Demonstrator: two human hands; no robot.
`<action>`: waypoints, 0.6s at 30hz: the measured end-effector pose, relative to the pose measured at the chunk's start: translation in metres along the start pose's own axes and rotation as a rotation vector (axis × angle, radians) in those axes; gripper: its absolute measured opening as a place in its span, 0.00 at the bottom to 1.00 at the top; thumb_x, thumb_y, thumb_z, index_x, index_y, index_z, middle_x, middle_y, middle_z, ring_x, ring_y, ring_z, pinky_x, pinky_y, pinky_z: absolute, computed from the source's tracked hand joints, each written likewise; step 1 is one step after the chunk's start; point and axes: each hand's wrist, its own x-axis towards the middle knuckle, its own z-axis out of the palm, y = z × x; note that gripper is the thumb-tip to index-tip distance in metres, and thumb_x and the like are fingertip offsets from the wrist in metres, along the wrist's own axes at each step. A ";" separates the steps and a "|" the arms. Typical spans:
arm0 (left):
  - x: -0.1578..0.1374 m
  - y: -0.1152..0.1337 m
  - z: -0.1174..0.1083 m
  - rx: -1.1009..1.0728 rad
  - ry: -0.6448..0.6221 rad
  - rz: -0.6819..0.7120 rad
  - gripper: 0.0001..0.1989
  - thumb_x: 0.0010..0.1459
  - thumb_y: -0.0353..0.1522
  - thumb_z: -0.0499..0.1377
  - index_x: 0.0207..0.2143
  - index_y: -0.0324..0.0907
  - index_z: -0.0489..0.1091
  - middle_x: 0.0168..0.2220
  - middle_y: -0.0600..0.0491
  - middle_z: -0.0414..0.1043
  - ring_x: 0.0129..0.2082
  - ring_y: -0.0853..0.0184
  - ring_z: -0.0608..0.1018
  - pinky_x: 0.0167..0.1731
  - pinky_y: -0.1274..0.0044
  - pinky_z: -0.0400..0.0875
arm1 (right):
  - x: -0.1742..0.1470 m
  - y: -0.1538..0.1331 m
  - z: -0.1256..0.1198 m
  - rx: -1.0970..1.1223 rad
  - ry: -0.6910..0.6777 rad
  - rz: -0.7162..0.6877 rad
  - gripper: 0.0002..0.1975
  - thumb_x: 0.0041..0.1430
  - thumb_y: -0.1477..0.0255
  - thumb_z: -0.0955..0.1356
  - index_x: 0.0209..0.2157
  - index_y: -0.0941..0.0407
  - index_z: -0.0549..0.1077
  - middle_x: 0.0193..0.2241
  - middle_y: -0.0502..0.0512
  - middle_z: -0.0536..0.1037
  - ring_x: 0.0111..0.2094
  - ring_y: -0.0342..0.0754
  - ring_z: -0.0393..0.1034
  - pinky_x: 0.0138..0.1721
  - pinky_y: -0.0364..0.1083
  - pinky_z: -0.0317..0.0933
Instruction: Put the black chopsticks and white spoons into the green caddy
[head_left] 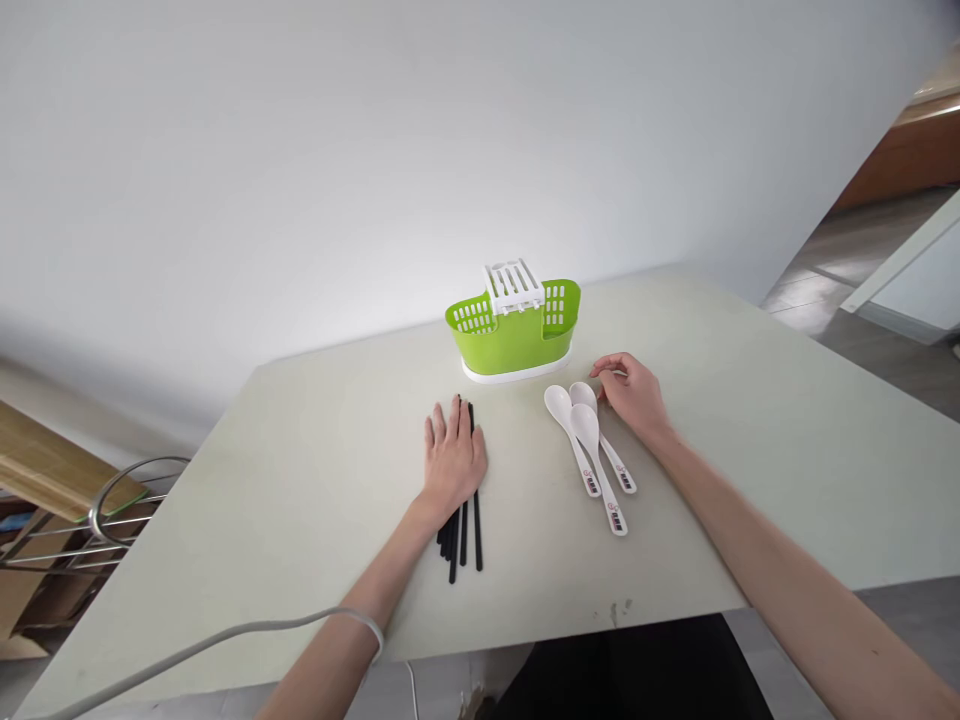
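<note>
Black chopsticks (464, 530), a bunch, lying on the table (315, 500); left hand (454, 462) flat over them, fingers extended; three white spoons (586, 428), overlapping, to their right, handles nearest; right hand (634, 395) beside the spoon bowls, fingers loosely bent, unclosed; green cutlery basket (510, 346), white base, upright behind; pale wall (337, 180).

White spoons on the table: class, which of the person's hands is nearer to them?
The right. The right hand is close beside the bowl ends of the white spoons, on their right; the left hand lies farther off to their left, over black sticks.
</note>
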 end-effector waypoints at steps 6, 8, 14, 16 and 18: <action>0.001 0.028 0.006 -0.115 0.020 0.005 0.31 0.73 0.38 0.42 0.74 0.39 0.55 0.76 0.45 0.50 0.77 0.43 0.47 0.73 0.48 0.45 | -0.001 -0.001 0.000 -0.004 0.001 -0.005 0.07 0.55 0.71 0.65 0.36 0.53 0.73 0.39 0.54 0.83 0.23 0.44 0.72 0.31 0.47 0.64; 0.002 0.032 0.008 -0.169 0.029 0.003 0.30 0.73 0.38 0.43 0.74 0.39 0.56 0.76 0.44 0.50 0.77 0.42 0.46 0.73 0.47 0.44 | 0.000 -0.001 0.000 0.000 -0.002 -0.007 0.08 0.55 0.71 0.65 0.36 0.53 0.73 0.39 0.54 0.83 0.23 0.44 0.72 0.30 0.47 0.64; 0.003 0.030 0.012 -0.432 0.079 -0.008 0.29 0.74 0.44 0.45 0.71 0.45 0.60 0.75 0.45 0.55 0.77 0.43 0.47 0.72 0.44 0.41 | 0.001 0.001 0.000 0.004 0.000 -0.011 0.08 0.55 0.71 0.65 0.36 0.53 0.73 0.40 0.54 0.83 0.23 0.44 0.72 0.31 0.47 0.65; 0.005 0.025 0.008 -0.530 0.080 -0.038 0.28 0.74 0.44 0.45 0.70 0.46 0.62 0.74 0.45 0.58 0.77 0.45 0.49 0.73 0.45 0.42 | 0.001 0.001 0.000 0.004 0.000 -0.009 0.08 0.55 0.71 0.65 0.37 0.53 0.74 0.40 0.54 0.83 0.23 0.44 0.72 0.31 0.47 0.65; 0.010 0.017 0.002 -0.614 0.070 -0.061 0.26 0.74 0.43 0.45 0.68 0.44 0.63 0.73 0.44 0.60 0.76 0.49 0.53 0.73 0.49 0.45 | 0.001 0.001 0.000 0.004 -0.002 -0.007 0.08 0.55 0.71 0.65 0.37 0.53 0.73 0.39 0.54 0.83 0.22 0.44 0.71 0.30 0.47 0.64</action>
